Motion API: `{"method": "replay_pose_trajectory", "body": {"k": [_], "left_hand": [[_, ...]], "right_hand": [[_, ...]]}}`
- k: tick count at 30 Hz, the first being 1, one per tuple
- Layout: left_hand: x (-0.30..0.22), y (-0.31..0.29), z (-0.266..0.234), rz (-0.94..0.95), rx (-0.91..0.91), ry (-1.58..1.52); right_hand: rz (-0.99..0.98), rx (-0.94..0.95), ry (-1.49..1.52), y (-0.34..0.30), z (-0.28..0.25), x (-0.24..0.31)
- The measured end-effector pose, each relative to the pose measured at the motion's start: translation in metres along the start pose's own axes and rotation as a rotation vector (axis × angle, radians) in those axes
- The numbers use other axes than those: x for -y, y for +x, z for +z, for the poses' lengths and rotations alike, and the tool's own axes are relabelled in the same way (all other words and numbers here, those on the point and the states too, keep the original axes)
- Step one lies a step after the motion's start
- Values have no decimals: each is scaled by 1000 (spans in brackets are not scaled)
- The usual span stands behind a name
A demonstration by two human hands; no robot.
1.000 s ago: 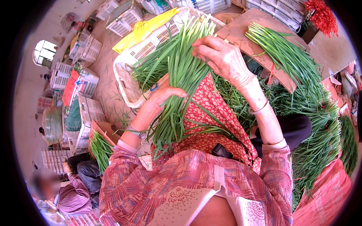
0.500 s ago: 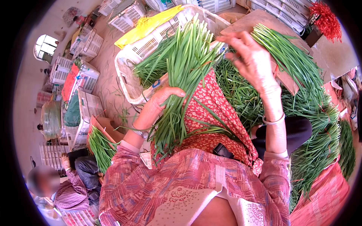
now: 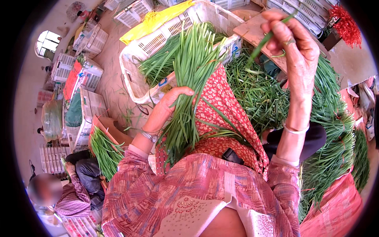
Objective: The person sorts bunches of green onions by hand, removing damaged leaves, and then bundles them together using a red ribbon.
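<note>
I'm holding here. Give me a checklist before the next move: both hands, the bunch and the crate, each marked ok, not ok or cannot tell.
1. Left hand holding the green bunch: ok, thumb lies across the leaves.
2. Left fingers fully wrapped underneath: cannot tell, the bunch hides them.
3. Right hand clear of the bunch: ok, raised apart from it on the right.
4. Right hand free: not ok, it pinches a loose green leaf.
5. White crate vacant: not ok, greens lie inside.
</note>
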State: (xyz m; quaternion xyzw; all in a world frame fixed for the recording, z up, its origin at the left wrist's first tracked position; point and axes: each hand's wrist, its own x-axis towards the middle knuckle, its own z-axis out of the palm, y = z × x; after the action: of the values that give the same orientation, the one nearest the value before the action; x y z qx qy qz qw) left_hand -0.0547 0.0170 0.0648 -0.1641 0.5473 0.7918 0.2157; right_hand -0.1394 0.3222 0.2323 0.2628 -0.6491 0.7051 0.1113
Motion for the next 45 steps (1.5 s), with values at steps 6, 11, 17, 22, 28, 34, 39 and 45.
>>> {"method": "replay_pose_trajectory", "body": {"k": [6,11,17,22,28,34,39,45], "left_hand": [[-1,-8,6,81,18,19],[-2,-7,23,103,23,41],[3,-9,7,101,67,67],[-2,-14,3,91,32,78],[-7,-15,10,127,161,107],[-14,-17,20,98,226,170],[-14,-23,15,39,231,247],[-17,-23,21,71,178,294]], "right_hand": [[-127,274,-903,-14,8,-60],[-420,358,-817,-24,45,-100],[-304,309,-665,-26,33,-102],[-45,100,-605,-21,-24,-79],[-116,129,-893,-14,-3,-84],[-279,102,-965,-2,41,-106],[-259,116,-1066,-2,29,-119],[159,64,-1453,-9,-80,-130]]}}
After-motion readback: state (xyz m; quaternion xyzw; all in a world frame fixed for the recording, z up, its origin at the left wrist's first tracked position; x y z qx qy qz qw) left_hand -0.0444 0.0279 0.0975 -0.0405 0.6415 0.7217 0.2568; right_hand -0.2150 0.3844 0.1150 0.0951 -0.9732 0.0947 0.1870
